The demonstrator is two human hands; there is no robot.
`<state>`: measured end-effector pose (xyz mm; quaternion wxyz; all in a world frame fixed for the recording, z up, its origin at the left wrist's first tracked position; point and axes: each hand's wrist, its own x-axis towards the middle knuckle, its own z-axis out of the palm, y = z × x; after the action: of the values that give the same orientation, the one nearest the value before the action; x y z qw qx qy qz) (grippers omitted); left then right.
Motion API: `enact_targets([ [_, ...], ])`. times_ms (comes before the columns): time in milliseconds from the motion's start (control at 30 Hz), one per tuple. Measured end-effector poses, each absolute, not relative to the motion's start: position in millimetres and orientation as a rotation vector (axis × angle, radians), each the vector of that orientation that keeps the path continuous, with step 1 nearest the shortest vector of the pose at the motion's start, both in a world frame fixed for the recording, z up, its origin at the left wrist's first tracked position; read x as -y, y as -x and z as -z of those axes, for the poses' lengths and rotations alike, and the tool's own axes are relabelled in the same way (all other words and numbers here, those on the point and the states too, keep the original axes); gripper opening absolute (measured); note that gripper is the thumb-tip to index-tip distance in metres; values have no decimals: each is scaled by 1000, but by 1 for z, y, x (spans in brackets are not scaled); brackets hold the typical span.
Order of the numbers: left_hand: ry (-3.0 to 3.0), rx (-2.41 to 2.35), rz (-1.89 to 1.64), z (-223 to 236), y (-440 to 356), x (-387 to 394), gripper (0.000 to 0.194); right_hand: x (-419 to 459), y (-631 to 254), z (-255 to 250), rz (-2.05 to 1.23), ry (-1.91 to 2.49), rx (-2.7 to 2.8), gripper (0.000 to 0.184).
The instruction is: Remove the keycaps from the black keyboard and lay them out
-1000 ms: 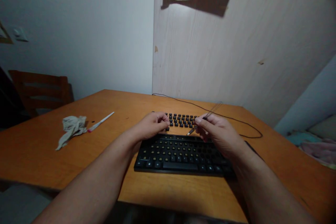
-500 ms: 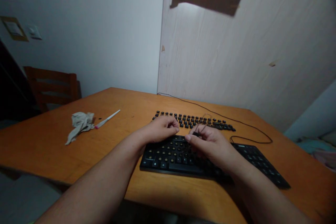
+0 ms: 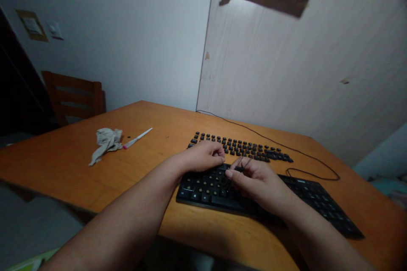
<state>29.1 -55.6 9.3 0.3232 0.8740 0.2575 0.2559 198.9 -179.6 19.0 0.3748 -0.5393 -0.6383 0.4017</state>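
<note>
Just below the right grip [image 3: 256, 180] lies the black keyboard [image 3: 205, 192], loose keycaps [image 3: 244, 147] beyond.

Black keyboard [image 3: 321, 203], black keycaps [image 3: 243, 147], orange-brown table [image 3: 60, 156]

my orange-brown table [image 3: 63, 169] | in front of me: black keyboard [image 3: 222, 200] | beyond it: loose black keycaps [image 3: 243, 148] in rows, thin black cable [image 3: 251, 130] | to my left: crumpled pale cloth [image 3: 108, 140], white pink-tipped stick [image 3: 138, 138] beside it

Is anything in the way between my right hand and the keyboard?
Nothing visible, apart from the thin tool that your right hand holds over the keyboard. Your left hand is at its far left corner, off to the side.
</note>
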Motion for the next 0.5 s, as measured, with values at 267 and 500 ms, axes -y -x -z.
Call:
enact_targets([
  [267,-2329,-711,-571,-12,-30,55,14,180,-199,-17,-908,1373,1756,23],
  [500,-2372,-739,-520,-14,-29,57,16,185,-197,-18,-857,1386,1839,24],
])
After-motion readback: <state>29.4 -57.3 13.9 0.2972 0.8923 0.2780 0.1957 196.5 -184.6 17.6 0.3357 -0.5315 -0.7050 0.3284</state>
